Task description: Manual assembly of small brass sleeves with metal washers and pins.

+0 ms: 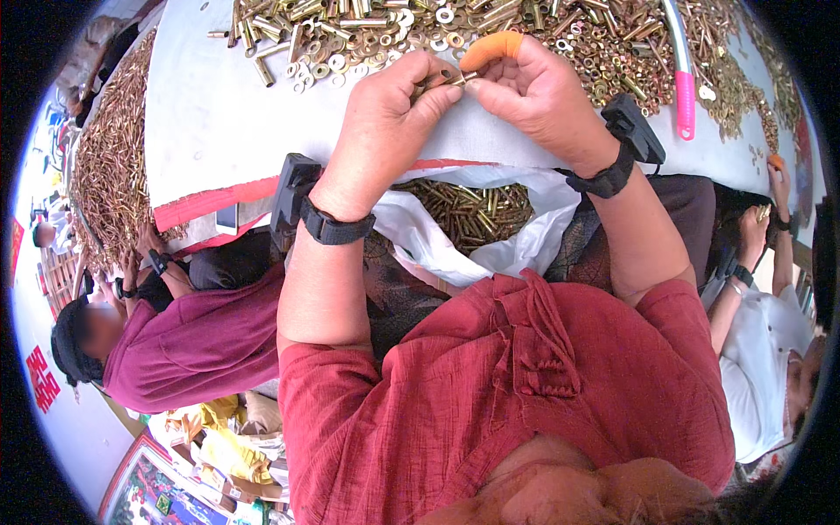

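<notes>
My left hand (385,127) is closed on brass-coloured metal sleeves (445,76), held between thumb and curled fingers. Meeting it fingertip to fingertip, my right hand (551,109) pinches a small thin metal part (470,78); the fingers hide most of it. An orange finger cover (493,50) is on one finger of that hand. Both hands are above the near part of the white tabletop (236,114). Just beyond them lie loose flat washers (337,62), brass-coloured sleeves (263,72) and small nuts (573,52).
Below the table edge, an open white bag (547,227) in my lap holds many brass-coloured metal pieces (468,214). A pink-handled tool (685,105) lies at the right. A long heap of metal parts (114,166) spreads at the left. People sit on both sides, with hands at their own parts.
</notes>
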Demonstrator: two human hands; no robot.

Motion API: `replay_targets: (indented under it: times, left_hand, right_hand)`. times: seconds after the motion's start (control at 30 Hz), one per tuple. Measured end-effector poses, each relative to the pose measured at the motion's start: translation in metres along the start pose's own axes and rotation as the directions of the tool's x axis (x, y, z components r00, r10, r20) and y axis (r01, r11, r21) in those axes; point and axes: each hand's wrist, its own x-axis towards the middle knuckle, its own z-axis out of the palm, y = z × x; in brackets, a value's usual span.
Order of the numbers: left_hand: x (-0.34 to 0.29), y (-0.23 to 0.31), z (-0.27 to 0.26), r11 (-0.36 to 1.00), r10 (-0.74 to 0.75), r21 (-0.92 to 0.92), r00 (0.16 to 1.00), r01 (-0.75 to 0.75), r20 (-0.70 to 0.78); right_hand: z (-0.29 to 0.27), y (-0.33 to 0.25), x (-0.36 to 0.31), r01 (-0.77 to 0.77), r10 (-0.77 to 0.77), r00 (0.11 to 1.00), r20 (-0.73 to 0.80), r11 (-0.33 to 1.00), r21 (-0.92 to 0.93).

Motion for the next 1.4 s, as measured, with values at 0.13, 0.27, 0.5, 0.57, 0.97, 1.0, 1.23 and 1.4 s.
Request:
replay_targets:
  times: [0.13, 0.27, 0.5, 0.57, 0.97, 1.0, 1.23, 1.4]
  left_hand:
    - [0.001, 0.001, 0.002, 0.999, -0.026, -0.040, 0.999, 0.024, -0.033]
    - [0.000, -0.001, 0.000, 0.997, -0.050, -0.068, 0.995, 0.045, -0.083]
    - [0.002, -0.002, 0.000, 0.987, -0.126, -0.112, 0.989, 0.117, -0.078]
    - [0.002, -0.003, 0.001, 0.986, -0.125, -0.123, 0.989, 0.115, -0.084]
    - [0.002, 0.000, 0.001, 0.994, -0.110, -0.005, 0.993, 0.110, -0.039]
    - [0.002, 0.000, 0.001, 0.995, -0.104, 0.001, 0.994, 0.104, -0.022]
    - [0.001, -0.004, -0.002, 0.996, -0.076, 0.045, 0.997, 0.075, 0.019]
    - [0.001, -0.002, -0.002, 0.996, -0.055, 0.072, 0.998, 0.053, 0.032]
  right_hand:
    - [0.002, 0.000, 0.002, 0.082, -0.082, 0.996, -0.036, 0.997, 0.003]
    - [-0.040, -0.017, 0.007, 0.073, -0.119, 0.990, -0.069, 0.880, -0.469]
    - [-0.043, -0.013, -0.005, 0.155, -0.186, 0.978, 0.098, 0.320, -0.935]
    - [-0.036, -0.015, -0.008, 0.183, -0.206, 0.972, 0.113, 0.358, -0.916]
    - [-0.018, -0.009, -0.002, 0.027, -0.067, 0.997, -0.029, 0.708, -0.706]
    - [-0.017, -0.004, -0.002, 0.027, -0.050, 0.998, -0.032, 0.869, -0.494]
    - [-0.008, -0.002, -0.002, 0.041, -0.044, 0.999, -0.009, 0.980, -0.194]
    - [-0.008, -0.008, -0.001, 0.148, -0.159, 0.987, 0.011, 0.891, -0.430]
